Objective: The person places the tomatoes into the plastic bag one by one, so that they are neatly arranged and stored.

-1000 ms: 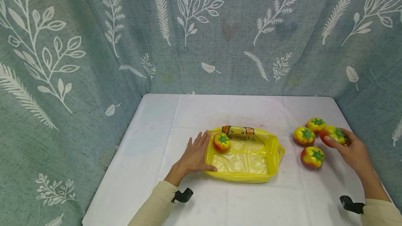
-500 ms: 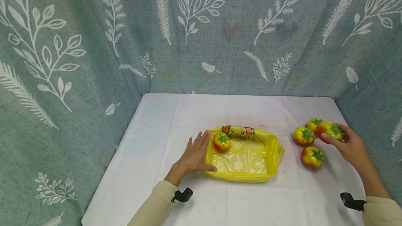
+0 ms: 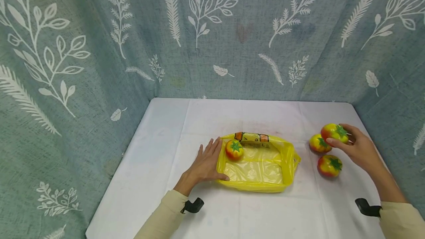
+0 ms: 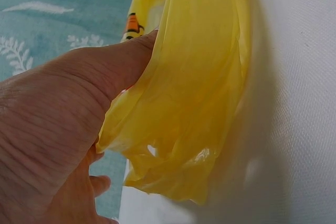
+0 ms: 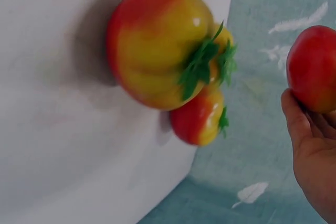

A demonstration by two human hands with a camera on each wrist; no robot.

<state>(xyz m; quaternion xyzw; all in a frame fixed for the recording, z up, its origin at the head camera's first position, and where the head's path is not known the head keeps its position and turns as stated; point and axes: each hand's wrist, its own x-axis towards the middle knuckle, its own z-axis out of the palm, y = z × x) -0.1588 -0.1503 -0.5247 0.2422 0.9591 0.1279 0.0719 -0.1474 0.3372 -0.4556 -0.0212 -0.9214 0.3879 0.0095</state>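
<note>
My left hand is at the left end of a yellow plastic bag. Its fingers are spread and straight along the rim, and in the left wrist view the thumb reaches over the bag's edge. One red-and-yellow tomato with a green leafy top lies inside the bag, toward the left. Over on the right, my right hand grips another such tomato between thumb and fingers, raised above the table. Beneath and near it sit two tomatoes, one farther and one nearer.
A white cloth covers the table. Blue-green curtains with white leaf prints stand at its back and sides. In the right wrist view, three tomatoes overlap on the table, the largest in front and one below.
My right hand has carried its tomato leftward and a little up, so the rear tomato is now hidden behind it in the head view. The left hand and bag have stayed put.
</note>
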